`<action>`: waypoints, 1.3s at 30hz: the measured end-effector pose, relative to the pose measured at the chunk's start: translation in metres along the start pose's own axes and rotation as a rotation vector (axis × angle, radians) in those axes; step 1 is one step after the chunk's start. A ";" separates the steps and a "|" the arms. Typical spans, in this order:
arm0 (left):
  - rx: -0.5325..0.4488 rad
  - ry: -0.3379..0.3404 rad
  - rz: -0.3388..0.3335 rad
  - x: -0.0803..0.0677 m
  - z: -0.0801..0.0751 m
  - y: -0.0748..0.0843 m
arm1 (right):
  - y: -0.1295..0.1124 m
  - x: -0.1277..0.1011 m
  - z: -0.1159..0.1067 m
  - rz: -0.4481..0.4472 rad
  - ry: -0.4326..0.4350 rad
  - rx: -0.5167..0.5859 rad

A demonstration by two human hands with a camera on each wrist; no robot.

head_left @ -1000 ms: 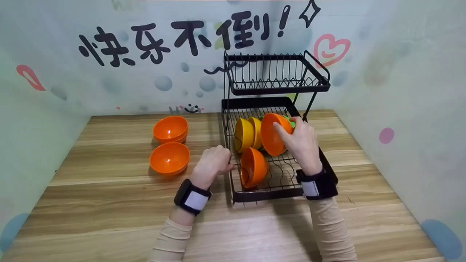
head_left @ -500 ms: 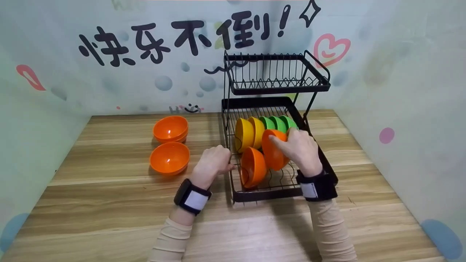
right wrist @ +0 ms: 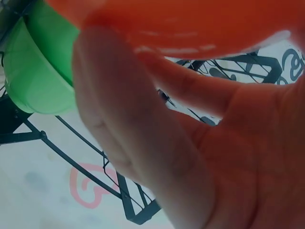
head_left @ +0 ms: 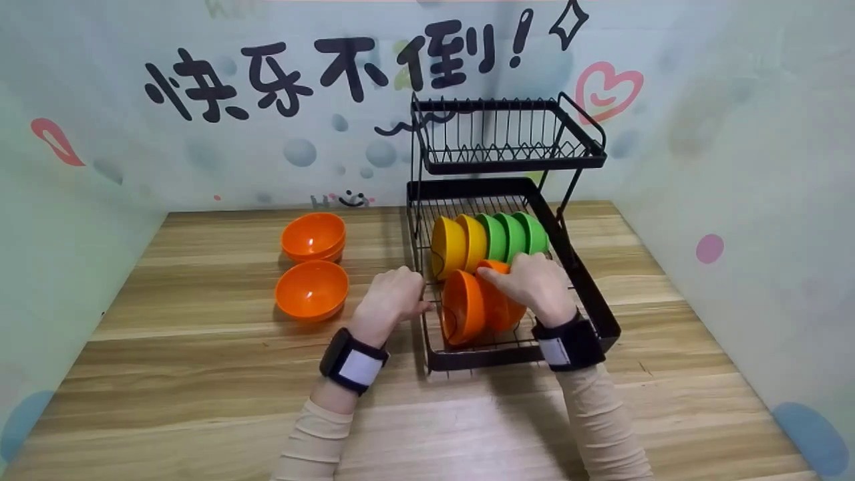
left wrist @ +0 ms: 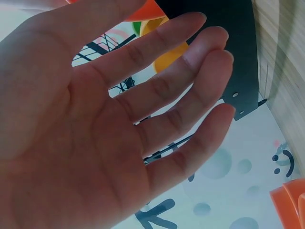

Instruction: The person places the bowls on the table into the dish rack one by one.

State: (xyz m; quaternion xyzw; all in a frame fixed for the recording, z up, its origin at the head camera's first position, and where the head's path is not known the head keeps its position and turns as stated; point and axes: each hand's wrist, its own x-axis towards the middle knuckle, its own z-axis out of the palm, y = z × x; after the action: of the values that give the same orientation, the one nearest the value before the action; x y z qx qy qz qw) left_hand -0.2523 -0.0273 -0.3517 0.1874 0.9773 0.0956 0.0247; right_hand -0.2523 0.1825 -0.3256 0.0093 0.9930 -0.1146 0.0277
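Nearest the front edge of the wooden tabletop (head_left: pixel 200 401), two sleeved forearms with black wrist straps reach toward the black wire two-tier dish rack (head_left: pixel 588 314) standing right of centre. The left hand (head_left: pixel 391 300) rests at the rack's left rim; the left wrist view shows its fingers (left wrist: pixel 190 95) straight and relaxed with nothing in them, seemingly steadying the frame. The right hand (head_left: pixel 534 286) grips an orange plastic bowl (head_left: pixel 501 308) by its outer wall, fingers curled over it; the right wrist view shows the thumb (right wrist: pixel 124 143) pressed against the orange surface. This bowl stands on edge in the front row of the rack's lower tier, touching a second orange plastic bowl (head_left: pixel 462 307) that is already slotted upright just to its left, so the two nest like the row behind. In that back row two yellow plastic bowls (head_left: pixel 454 244) and three green plastic bowls (head_left: pixel 514 235) stand on edge between the wires, mouths facing left, which keeps them packed close. The upper tier (head_left: pixel 507 157) holds nothing visible. Well apart, toward the left half of the tabletop, a single orange bowl (head_left: pixel 311 290) sits mouth up, and behind it a short stack of orange bowls (head_left: pixel 312 237), near the back edge beneath the decorated wall (head_left: pixel 200 133).
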 end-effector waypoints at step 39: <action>0.079 0.100 -0.414 -0.006 -0.011 -0.020 | -0.003 0.007 0.011 -0.118 -0.145 -0.042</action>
State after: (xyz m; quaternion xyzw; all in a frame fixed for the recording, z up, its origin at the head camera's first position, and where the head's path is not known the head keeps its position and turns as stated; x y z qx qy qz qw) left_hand -0.2555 -0.0500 -0.3444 -0.0217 0.9979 0.0594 -0.0122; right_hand -0.2586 0.1773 -0.3362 -0.0584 0.9893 -0.0959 0.0928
